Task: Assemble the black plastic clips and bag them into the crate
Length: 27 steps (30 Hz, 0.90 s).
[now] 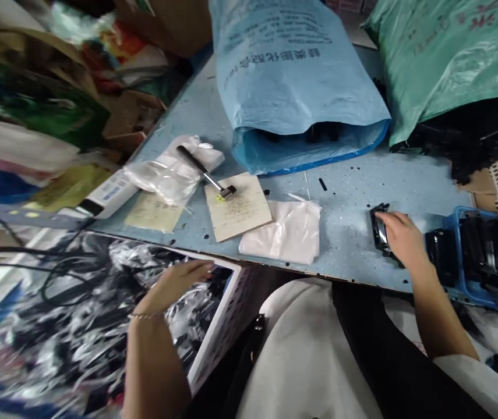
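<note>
At the right of the table, my right hand (pixel 401 235) has its fingers closed on a glossy black plastic part (pixel 378 226) at the tabletop. My left hand (pixel 183 276) is over a white crate (pixel 216 317) of black parts in clear wrapping, below the table's front edge. Its fingers are stretched out, slightly blurred, and hold nothing that I can see. Between the hands lie a stack of clear plastic bags (pixel 283 233) and a square wooden board (pixel 242 215). A small hammer (pixel 211 179) rests with its head on the board and its black handle on crumpled plastic bags (pixel 165 174).
A blue basket (pixel 461 256) of black parts stands at the right edge. Behind are an open blue sack (pixel 292 75) and a green sack (pixel 454 64) with black parts spilling out. A white box (pixel 111 195) lies at the left; black cables (pixel 56 262) hang over the crate.
</note>
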Each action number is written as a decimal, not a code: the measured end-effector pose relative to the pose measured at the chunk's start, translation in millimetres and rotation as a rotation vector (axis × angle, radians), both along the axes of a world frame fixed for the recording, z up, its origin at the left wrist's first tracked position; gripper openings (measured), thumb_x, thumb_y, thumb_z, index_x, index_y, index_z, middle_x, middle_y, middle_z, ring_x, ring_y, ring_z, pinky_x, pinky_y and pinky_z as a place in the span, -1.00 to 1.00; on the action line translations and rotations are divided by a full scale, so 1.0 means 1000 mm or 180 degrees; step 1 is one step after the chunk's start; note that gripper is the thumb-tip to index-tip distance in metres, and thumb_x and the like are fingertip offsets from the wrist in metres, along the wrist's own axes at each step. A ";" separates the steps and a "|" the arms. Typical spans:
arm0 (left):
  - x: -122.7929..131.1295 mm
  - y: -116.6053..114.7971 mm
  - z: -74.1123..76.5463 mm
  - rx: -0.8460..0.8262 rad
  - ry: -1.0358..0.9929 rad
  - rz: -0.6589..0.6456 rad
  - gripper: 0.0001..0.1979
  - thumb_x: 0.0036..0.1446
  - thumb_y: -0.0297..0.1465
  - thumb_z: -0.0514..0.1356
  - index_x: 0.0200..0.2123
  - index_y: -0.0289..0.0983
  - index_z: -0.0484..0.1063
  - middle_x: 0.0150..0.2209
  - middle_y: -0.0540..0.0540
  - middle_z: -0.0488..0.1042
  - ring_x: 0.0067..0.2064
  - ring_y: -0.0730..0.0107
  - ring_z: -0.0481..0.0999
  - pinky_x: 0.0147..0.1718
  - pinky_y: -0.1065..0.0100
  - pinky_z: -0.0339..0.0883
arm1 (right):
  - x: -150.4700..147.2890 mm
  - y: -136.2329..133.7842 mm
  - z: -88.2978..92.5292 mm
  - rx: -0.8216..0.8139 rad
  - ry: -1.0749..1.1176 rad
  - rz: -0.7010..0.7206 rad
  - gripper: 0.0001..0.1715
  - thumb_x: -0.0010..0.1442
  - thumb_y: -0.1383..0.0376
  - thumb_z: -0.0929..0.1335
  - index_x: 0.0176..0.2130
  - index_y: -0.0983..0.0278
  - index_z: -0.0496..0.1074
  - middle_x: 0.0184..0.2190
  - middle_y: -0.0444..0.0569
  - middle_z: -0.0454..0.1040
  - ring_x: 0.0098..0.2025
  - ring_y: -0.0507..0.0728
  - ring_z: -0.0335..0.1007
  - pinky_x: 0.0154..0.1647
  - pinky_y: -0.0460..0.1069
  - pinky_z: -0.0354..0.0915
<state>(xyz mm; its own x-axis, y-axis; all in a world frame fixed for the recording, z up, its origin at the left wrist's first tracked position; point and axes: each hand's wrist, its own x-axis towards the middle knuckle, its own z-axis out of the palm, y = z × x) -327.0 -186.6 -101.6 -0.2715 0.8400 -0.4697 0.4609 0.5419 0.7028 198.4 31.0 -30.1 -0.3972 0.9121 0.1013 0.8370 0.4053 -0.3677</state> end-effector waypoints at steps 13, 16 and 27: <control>0.235 0.155 -0.004 0.1435 0.0547 -0.0682 -0.83 0.20 -0.52 0.22 -0.45 -0.27 0.43 -0.26 -0.20 0.53 -0.14 0.17 0.57 -0.09 0.19 0.45 | -0.016 0.062 -0.006 -0.0441 -0.1373 0.1386 -0.70 0.29 0.39 0.30 -0.09 0.23 0.60 -0.02 0.18 0.50 0.01 0.32 0.33 -0.09 0.13 0.30; 0.208 0.150 -0.004 0.1371 -0.0339 -0.0374 -0.85 0.05 -0.49 0.32 -0.49 -0.26 0.42 -0.31 -0.09 0.54 -0.26 0.31 0.54 -0.21 0.31 0.41 | -0.009 0.054 -0.007 -0.1058 -0.0556 0.0912 -0.71 0.34 0.18 0.30 -0.13 0.21 0.59 -0.15 0.09 0.51 -0.18 0.22 0.41 -0.19 0.08 0.30; 0.213 0.139 0.009 0.1215 -0.0668 0.0160 -0.93 0.01 -0.38 0.25 -0.41 -0.24 0.40 -0.41 0.01 0.54 -0.38 0.40 0.48 -0.34 0.37 0.31 | -0.141 -0.010 -0.053 -0.3405 0.4507 -0.0307 -0.59 -0.09 0.00 0.56 -0.40 0.18 0.46 -0.31 -0.09 0.60 0.00 0.26 0.51 0.02 0.18 0.41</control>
